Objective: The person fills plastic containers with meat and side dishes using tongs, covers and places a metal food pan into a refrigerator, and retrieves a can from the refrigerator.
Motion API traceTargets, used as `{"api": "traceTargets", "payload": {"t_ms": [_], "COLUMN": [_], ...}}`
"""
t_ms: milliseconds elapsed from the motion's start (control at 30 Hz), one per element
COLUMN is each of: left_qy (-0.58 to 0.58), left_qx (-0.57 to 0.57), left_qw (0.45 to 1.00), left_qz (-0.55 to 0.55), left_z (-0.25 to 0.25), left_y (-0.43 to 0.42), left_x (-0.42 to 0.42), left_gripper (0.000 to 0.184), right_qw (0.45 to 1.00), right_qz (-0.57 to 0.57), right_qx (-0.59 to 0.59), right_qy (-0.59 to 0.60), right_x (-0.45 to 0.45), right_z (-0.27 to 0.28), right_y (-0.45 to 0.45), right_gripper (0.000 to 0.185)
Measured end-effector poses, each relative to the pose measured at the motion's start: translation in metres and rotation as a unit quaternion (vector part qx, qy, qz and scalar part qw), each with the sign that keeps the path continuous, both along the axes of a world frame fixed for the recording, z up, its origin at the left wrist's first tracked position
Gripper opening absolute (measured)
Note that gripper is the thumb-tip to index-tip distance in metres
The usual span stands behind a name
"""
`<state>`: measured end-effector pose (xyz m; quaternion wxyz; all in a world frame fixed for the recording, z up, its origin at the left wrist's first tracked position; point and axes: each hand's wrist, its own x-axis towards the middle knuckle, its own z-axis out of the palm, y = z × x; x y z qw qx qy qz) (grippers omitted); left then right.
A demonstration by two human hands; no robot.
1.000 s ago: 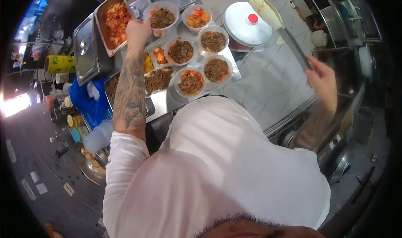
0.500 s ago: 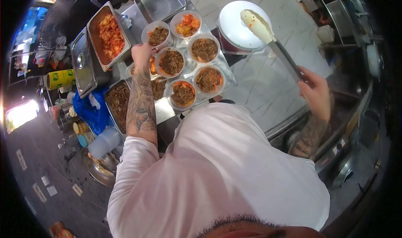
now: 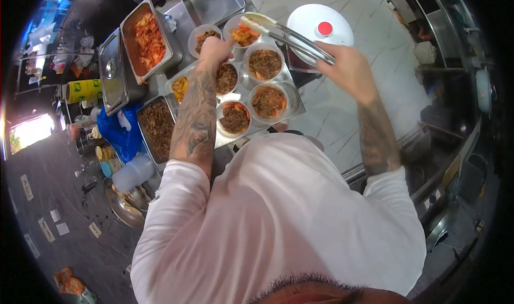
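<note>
We've a metal tbl w/ a shiny top. Landmark = deep steel pan of orange-red food at the tbl's L; base hidden, so we can't tell if it's directly on it. R of pan's far end, we see a shallow rect. metal tray. Also R of pan: 6 round plastic tubs, close together, a couple partly hidden. By pan's near end: some yellow food, holder unclear.
</note>
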<state>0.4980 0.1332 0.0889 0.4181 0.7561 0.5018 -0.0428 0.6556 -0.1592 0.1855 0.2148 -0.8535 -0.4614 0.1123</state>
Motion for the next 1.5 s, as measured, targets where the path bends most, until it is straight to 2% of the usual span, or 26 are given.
{"api": "traceTargets", "payload": {"t_ms": [67,267,300,333,400,500,533,567,600,667,700,767,833,900,933,1033,1133,1167,1200,1233,1267,1300,1333,1367,1433,1500], "left_qy": [-0.07,-0.149,-0.15,-0.1,-0.031,0.052,-0.084,-0.099,-0.058,-0.052,-0.078,-0.116,-0.139,-0.262,-0.279,-0.288,-0.343,-0.37,-0.332,-0.309,-0.346,-0.337,-0.371,-0.346,-0.35,-0.351], "left_qx": [-0.131,-0.182,-0.181,-0.1,-0.018,0.06,-0.054,-0.047,0.016,0.054,0.034,0.015,0.006,0.039,0.052,0.049,0.039,0.065,0.024,0.076,0.047,0.034,0.051,0.055,0.053,0.046], "left_qw": [0.984,0.948,0.947,0.984,0.996,0.994,0.986,0.983,0.996,0.996,0.989,0.985,0.982,0.952,0.945,0.939,0.894,0.877,0.883,0.877,0.842,0.814,0.761,0.741,0.719,0.697], "left_qz": [0.102,0.214,0.218,0.105,0.08,-0.076,0.13,0.146,0.073,0.055,0.119,0.125,0.129,0.152,0.161,0.182,0.284,0.299,0.33,0.36,0.412,0.471,0.529,0.573,0.599,0.623], "left_z": [-0.027,-0.061,-0.074,-0.086,-0.053,-0.025,-0.043,-0.045,-0.039,-0.034,-0.015,0.0,0.017,0.048,0.056,0.111,0.121,0.112,0.105,0.098,0.083,0.092,0.092,0.098,0.087,0.075], "left_y": [0.003,0.002,0.005,0.01,-0.001,-0.006,-0.006,-0.005,-0.005,-0.008,-0.018,-0.021,-0.023,-0.037,-0.041,-0.065,-0.097,-0.109,-0.12,-0.136,-0.154,-0.171,-0.187,-0.2,-0.225,-0.235], "left_x": [0.001,0.014,0.018,0.02,0.02,0.03,0.037,0.04,0.044,0.05,0.047,0.04,0.019,-0.027,-0.052,-0.154,-0.253,-0.287,-0.329,-0.361,-0.4,-0.421,-0.439,-0.453,-0.488,-0.506], "left_gripper": [0.033,0.022,0.022,0.021,0.024,0.026,0.032,0.032,0.033,0.034,0.035,0.035,0.034,0.036,0.034,0.026,0.015,0.021,0.025,0.029,0.031,0.033,0.03,0.03,0.03,0.03], "right_qw": [0.999,0.996,0.996,0.996,0.999,0.998,0.995,0.993,0.99,0.985,0.986,0.987,0.97,0.97,0.968,0.982,0.981,0.975,0.958,0.951,0.94,0.919,0.904,0.885,0.866,0.846], "right_qz": [0.018,0.051,0.048,0.057,0.028,0.015,-0.012,-0.023,-0.027,-0.044,-0.054,-0.055,-0.165,-0.146,-0.137,-0.005,0.149,0.2,0.271,0.292,0.336,0.392,0.424,0.455,0.481,0.514], "right_qx": [-0.015,-0.028,-0.038,-0.035,0.011,0.051,0.066,0.089,0.113,0.129,0.118,0.109,0.123,0.137,0.153,0.132,0.034,0.017,0.035,-0.008,-0.034,-0.029,-0.028,-0.027,-0.067,-0.067], "right_qy": [-0.025,-0.068,-0.063,-0.063,-0.026,0.042,0.068,0.073,0.084,0.108,0.105,0.101,0.127,0.135,0.146,0.134,0.116,0.098,0.087,0.105,0.044,0.023,-0.036,-0.094,-0.121,-0.127], "right_x": [0.01,0.028,0.03,0.029,0.026,0.023,0.025,0.029,0.031,0.036,0.036,0.026,0.011,0.011,0.012,0.001,-0.042,-0.067,-0.083,-0.108,-0.128,-0.157,-0.179,-0.2,-0.238,-0.271], "right_z": [-0.009,-0.041,-0.045,-0.046,-0.047,-0.047,-0.048,-0.056,-0.064,-0.064,-0.055,-0.023,0.011,0.027,0.035,0.05,0.057,0.057,0.041,0.038,0.027,0.03,0.024,0.014,-0.009,-0.022], "right_y": [0.015,0.021,0.021,0.02,0.019,0.01,0.004,-0.004,-0.009,-0.018,-0.022,-0.023,-0.015,-0.004,0.003,0.045,0.103,0.123,0.143,0.16,0.18,0.195,0.211,0.227,0.263,0.292], "right_gripper": [0.039,0.04,0.04,0.04,0.041,0.045,0.046,0.046,0.046,0.044,0.044,0.044,0.046,0.047,0.048,0.047,0.043,0.041,0.04,0.044,0.047,0.044,0.041,0.039,0.035,0.041]}}
